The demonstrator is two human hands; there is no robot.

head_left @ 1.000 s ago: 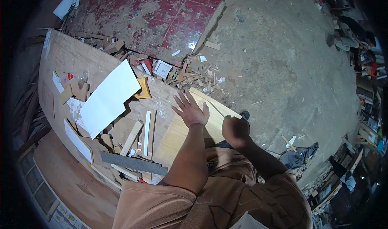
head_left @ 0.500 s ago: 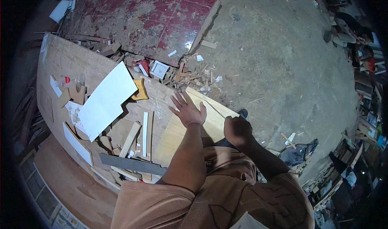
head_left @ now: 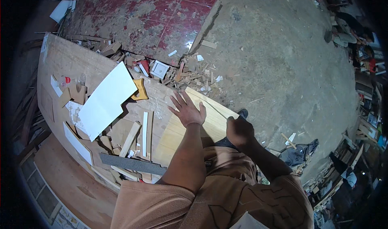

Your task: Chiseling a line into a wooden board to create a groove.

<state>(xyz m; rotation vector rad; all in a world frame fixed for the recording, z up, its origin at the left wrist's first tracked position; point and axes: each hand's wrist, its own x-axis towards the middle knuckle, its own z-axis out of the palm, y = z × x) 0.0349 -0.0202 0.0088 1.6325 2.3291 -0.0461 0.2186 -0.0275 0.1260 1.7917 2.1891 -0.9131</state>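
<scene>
A pale yellow wooden board lies on the workbench's near right end, reaching past its edge. My left hand presses flat on it, fingers spread. My right hand is closed in a fist at the board's right side. From it a thin, dark handsaw blade, seen almost edge-on, runs up and left across the board. The fist hides the saw's handle. Another saw's yellow handle sticks out from under a white panel left of my left hand.
Wood strips and a long grey bar lie on the workbench. Offcuts litter the floor beyond its edge. A dark shoe shows beside the board. Dark cloth or plastic lies on the concrete floor at right.
My right hand has shifted slightly right with the saw, drawing the blade along the board. My left hand stays in place.
</scene>
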